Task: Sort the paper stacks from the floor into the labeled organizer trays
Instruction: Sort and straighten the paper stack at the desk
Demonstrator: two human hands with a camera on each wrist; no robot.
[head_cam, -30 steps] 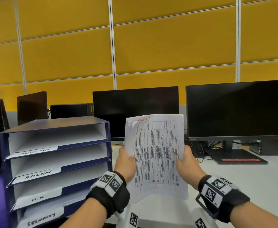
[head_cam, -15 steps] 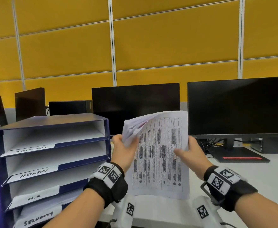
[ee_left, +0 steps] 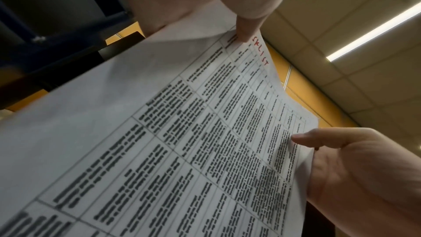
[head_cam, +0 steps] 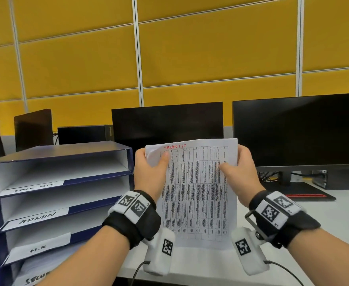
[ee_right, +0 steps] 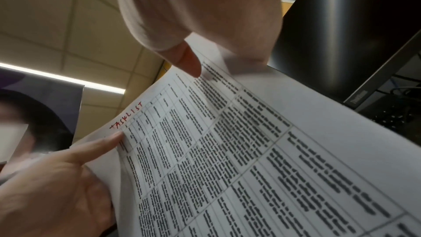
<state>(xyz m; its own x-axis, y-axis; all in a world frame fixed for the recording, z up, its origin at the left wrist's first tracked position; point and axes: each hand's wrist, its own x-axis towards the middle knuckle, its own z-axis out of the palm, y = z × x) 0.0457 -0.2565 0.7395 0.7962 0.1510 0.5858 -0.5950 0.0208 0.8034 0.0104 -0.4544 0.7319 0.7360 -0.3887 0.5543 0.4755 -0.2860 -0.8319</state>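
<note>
Both hands are pinching the papers (head_cam: 198, 193) upright above the desk (head_cam: 334, 213): left hand (head_cam: 149, 172) at the top left corner, right hand (head_cam: 239, 174) at the top right edge, thumbs in front.

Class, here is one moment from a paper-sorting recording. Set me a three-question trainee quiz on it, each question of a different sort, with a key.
1. True or false: only the left hand holds the paper stack.
2. Multiple choice: the red handwriting at the top of the front sheet reads A) ADMIN, B) TASKLIST, C) H.R.
3. Short answer: counting from the top, which tray of the blue organizer bears the ADMIN label?

Key
1. False: the right hand pinches the opposite edge.
2. B.
3. The second tray.
</note>
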